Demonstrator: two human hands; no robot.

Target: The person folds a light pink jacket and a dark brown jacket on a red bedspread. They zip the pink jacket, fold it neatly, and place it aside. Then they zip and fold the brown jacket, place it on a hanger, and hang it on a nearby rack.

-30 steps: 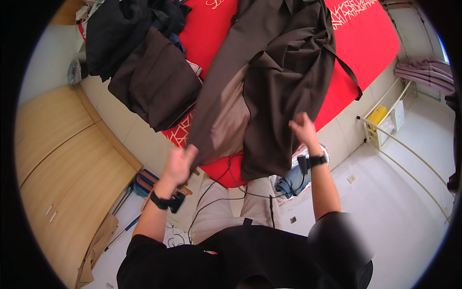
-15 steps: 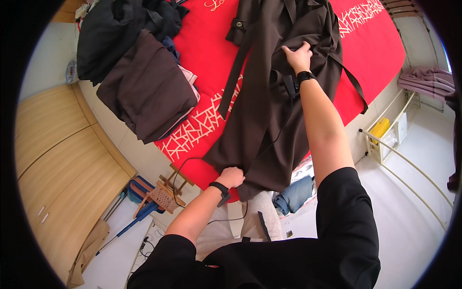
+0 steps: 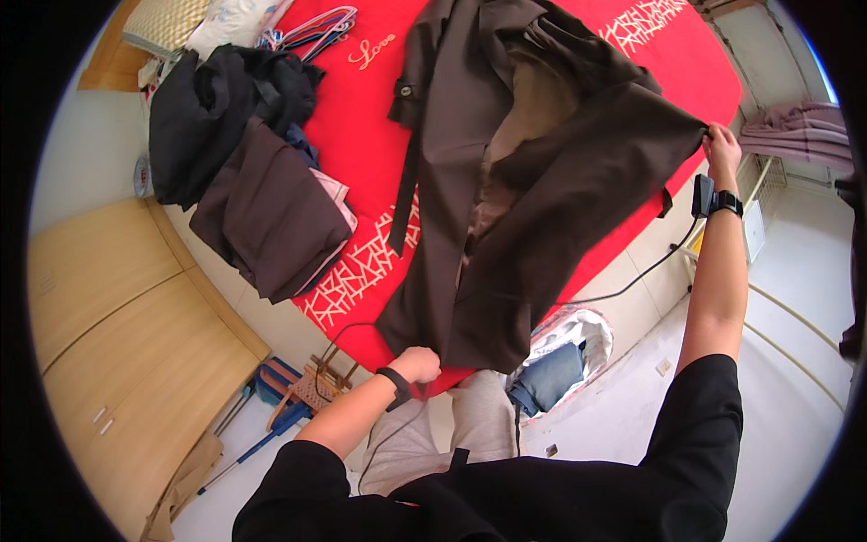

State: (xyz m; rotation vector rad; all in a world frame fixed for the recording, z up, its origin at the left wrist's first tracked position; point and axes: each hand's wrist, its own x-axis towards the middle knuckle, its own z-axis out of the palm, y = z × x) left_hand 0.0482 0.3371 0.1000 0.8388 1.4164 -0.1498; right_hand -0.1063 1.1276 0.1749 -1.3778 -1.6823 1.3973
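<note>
Presently, the dark brown coat (image 3: pixel 578 208) lies spread on the red bedcover (image 3: pixel 352 135), smooth cloth, front gaping over a paler lining (image 3: pixel 540 99). My right hand (image 3: pixel 722 149) pinches its edge at the right; my left hand (image 3: pixel 419 364) is curled at the hem, whether gripping I cannot tell. Nearby, a white oval-mouthed container (image 3: pixel 594 336) holds blue denim (image 3: pixel 553 378). Leftward: flat-folded brown garment (image 3: pixel 271 208) against a rumpled black one (image 3: pixel 203 122).

bed (image 3: pixel 361 172), red-covered | left of bed: pale wood cabinet (image 3: pixel 126 361), white wall (image 3: pixel 86 172) | right of bed: whitish floor (image 3: pixel 623 425), cream metal rack (image 3: pixel 795 313), bright light strip (image 3: pixel 823 74)
</note>
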